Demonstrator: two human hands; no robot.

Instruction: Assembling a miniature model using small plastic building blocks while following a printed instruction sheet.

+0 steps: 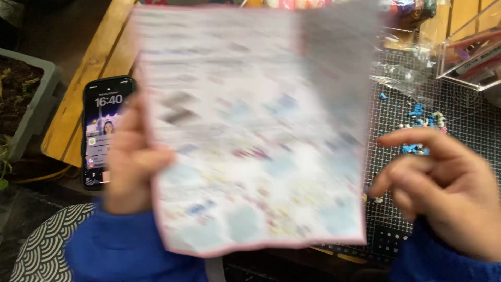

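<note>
A large printed paper sheet (255, 130) with a pink border fills the middle of the view, blurred by motion. My left hand (133, 159) grips its left edge, thumb on the front. My right hand (443, 190) hovers to the right of the sheet, fingers loosely curled and apart, holding nothing and not touching the paper. Both arms wear blue sleeves. Small blue and white building pieces (420, 130) lie on a dark gridded cutting mat (469, 115) behind my right hand.
A smartphone (104, 130) with a lit screen lies on the wooden table (99, 57) behind my left hand. Clear plastic bags (402, 78) and a clear plastic box (469, 47) stand at the back right. A grey planter (31, 99) with soil is at left.
</note>
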